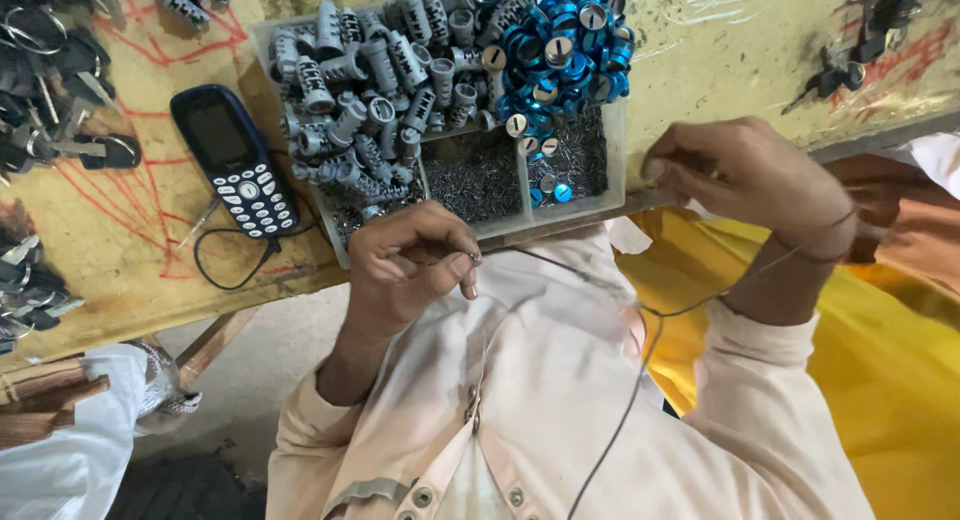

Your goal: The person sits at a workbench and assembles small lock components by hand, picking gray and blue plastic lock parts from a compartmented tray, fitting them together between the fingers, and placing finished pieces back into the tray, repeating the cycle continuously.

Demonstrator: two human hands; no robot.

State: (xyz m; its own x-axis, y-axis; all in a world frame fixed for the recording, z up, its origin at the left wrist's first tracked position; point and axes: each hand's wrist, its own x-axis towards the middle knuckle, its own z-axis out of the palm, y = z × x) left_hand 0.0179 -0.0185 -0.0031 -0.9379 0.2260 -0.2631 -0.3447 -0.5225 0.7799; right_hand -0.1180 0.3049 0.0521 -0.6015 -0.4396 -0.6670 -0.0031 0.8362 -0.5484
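My left hand (405, 260) is just below the table's front edge and pinches a tiny metal pin (472, 257) between thumb and forefinger. My right hand (745, 170) hovers at the right end of a white compartment tray (617, 150), back of the hand up and fingers curled together. Nothing shows between its fingers. The tray holds several grey ribbed lock cylinders (365, 80), a heap of blue round caps (565, 45) and compartments of small dark pins (475, 175). A thin dark cord (640, 380) runs across my pale shirt.
A dark blue keypad phone (232, 158) with a black cable lies on the yellow worktop (120, 240), left of the tray. Key bunches (50, 90) crowd the left edge. Dark metal parts (850, 60) lie at the top right. Yellow cloth (900, 360) hangs at the right.
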